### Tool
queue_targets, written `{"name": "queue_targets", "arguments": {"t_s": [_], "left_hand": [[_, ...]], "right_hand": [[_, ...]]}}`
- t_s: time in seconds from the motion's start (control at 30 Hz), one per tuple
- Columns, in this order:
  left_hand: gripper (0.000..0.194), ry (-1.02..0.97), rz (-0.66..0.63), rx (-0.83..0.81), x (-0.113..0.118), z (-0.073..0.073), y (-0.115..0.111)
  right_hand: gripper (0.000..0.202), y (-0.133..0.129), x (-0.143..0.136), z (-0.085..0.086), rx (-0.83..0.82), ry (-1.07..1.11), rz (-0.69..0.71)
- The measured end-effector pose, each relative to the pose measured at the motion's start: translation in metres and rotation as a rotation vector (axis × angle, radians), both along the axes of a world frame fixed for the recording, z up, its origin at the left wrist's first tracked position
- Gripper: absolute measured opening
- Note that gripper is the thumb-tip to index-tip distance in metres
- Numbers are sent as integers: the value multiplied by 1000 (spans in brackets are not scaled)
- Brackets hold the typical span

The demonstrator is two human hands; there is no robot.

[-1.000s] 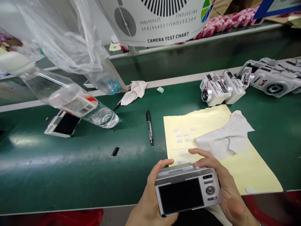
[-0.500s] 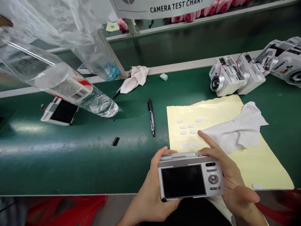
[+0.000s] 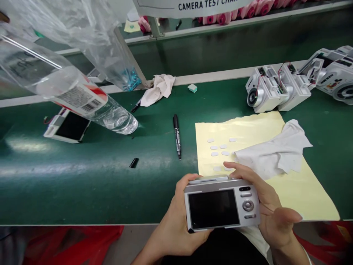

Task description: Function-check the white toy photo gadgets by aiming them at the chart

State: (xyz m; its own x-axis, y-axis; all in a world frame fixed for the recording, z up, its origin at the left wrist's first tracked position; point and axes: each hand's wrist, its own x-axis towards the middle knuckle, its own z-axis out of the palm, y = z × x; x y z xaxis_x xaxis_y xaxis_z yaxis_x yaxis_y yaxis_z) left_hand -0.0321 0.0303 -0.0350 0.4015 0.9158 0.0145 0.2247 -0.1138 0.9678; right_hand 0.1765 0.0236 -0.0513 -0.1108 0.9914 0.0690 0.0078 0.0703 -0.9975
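Note:
A silver digital camera [image 3: 213, 208] is held up over the table's front edge, its dark screen and round button pad facing me. My left hand [image 3: 176, 221] grips its left end, thumb under the bottom edge and fingers over the top. Around the right end, my right hand [image 3: 271, 206] supports it from behind, thumb sticking out to the side and index finger reaching past the top edge. Beyond the camera lies a yellow sheet [image 3: 311, 195] with several small white oval pieces [image 3: 214, 147] and a crumpled white cloth [image 3: 273, 156] on it.
A black marker [image 3: 177, 138] and a black cap [image 3: 134, 162] lie left of the sheet. A water bottle [image 3: 82, 95] leans in at left before a small screen unit [image 3: 67, 126]. Partly open white cameras [image 3: 278, 88] stand back right. A test chart [image 3: 190, 8] hangs above.
My right index finger has lowered towards the camera's top. Camera and both hands have shifted slightly left and up in view.

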Motion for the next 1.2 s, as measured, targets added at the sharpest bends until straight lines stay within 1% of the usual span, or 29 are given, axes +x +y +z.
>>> {"name": "queue_targets", "arguments": {"t_s": [0.1, 0.23, 0.37, 0.47, 0.6, 0.67, 0.73, 0.8, 0.83, 0.9, 0.93, 0.97, 1.03, 1.1, 1.13, 1.2], "left_hand": [[77, -4, -13, -31, 1, 3, 1], [77, -30, -34, -77, 3, 5, 1], [75, -68, -35, -110, 4, 6, 1], [77, -99, -32, -117, 4, 6, 2], [86, -128, -58, -106, 4, 5, 4], [89, -144, -59, -90, 4, 4, 4], [90, -162, -44, -76, 3, 2, 4], [89, -180, -16, -54, 1, -2, 3], [88, -195, 7, -40, 0, -5, 2], [89, -235, 36, 4, -1, -9, 0], [90, -254, 41, 43, -2, -11, -1], [92, -266, 39, 96, -2, -13, -2], [95, -271, 10, 220, -3, -15, -4], [97, -292, -7, 312, -2, -16, -6], [96, -307, -12, 332, -1, -17, -6], [94, -320, -23, 330, -1, -17, -6]], "right_hand": [[70, 1, 0, -1, 23, 32, -15], [67, 1, -1, -1, -7, 86, -14], [65, -1, 0, -2, 3, 88, -30], [65, -1, 1, -5, 21, 68, -55], [69, -1, 2, -11, 15, 32, -81], [71, 0, 1, -11, 1, 22, -88], [72, -1, 1, -6, -27, 34, -92], [70, -2, 2, 2, -121, 88, -79], [70, -4, 3, 6, -203, 140, -53], [70, -8, 5, 12, -390, 246, 32], [70, -11, 6, 14, -454, 284, 71], [68, -14, 8, 15, -483, 306, 108], [59, -21, 9, 14, -458, 308, 140], [48, -26, 9, 13, -402, 304, 127], [46, -27, 8, 13, -386, 289, 119], [50, -26, 6, 15, -369, 225, 104]]}}
